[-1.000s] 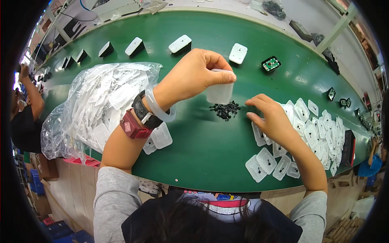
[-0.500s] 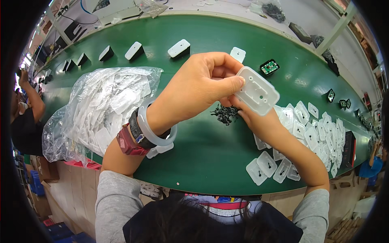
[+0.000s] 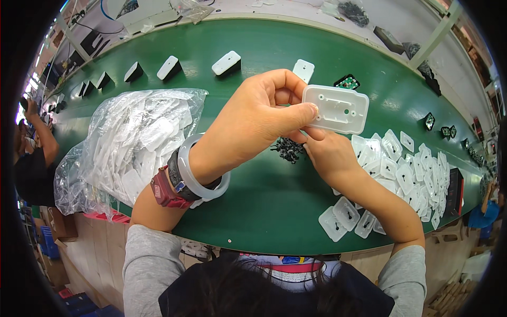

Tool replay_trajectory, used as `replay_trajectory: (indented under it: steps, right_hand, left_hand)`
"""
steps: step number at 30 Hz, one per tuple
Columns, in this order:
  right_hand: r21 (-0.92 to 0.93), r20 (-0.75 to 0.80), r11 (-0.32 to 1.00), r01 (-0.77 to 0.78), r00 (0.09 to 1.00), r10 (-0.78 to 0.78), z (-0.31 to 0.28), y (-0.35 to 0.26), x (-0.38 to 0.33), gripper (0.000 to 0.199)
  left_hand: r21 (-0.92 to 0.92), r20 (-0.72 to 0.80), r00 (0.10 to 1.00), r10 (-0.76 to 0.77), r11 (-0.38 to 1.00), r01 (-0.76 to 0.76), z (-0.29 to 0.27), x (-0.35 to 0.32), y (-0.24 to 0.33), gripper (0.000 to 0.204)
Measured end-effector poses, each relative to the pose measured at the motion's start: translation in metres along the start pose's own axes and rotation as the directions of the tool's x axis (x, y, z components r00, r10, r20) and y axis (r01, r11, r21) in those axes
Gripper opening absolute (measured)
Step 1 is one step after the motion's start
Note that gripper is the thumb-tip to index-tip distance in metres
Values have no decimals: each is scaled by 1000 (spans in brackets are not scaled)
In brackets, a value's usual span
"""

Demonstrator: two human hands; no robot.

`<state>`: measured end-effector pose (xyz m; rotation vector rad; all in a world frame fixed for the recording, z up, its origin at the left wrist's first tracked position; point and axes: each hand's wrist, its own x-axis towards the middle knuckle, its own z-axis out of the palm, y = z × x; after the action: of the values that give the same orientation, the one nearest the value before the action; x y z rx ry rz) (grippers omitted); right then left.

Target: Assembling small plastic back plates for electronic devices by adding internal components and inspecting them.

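Note:
My left hand pinches a rectangular white plastic cover by its left end, between thumb and fingers. Its hollow side, with small posts and holes, faces me. Just below the cover is my right hand, its fingers drawn together beside the left fingertips. The cover and left hand partly hide those fingertips, so what they hold is not visible. Beneath both hands lies a heap of small black parts on the green work surface. Many similar white covers, several with a small black piece inside, are piled beyond my right forearm.
A clear bag of white covers lies on the left. Along the far side stand white-topped black housings, a loose white cover and a black housing with a green circuit board. A black box borders the right pile.
The white cover has turned from a slant to nearly level, its right end raised. My right hand has stayed close beneath it. The whole view has shifted slightly.

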<state>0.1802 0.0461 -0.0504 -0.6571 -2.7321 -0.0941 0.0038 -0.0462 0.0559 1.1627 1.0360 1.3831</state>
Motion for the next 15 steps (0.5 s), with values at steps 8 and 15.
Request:
replay_trajectory:
  steps: [8,15]
  right_hand:
    - [272,44,961,-53,998,42,-38,-11,-7,8]
    - [425,138,862,-276,961,240,-66,2,0,4]
  left_hand:
    - [-25,3,998,-59,998,59,-1,2,-4,19]
    - [-21,-25,995,-97,995,97,1,4,-5,22]
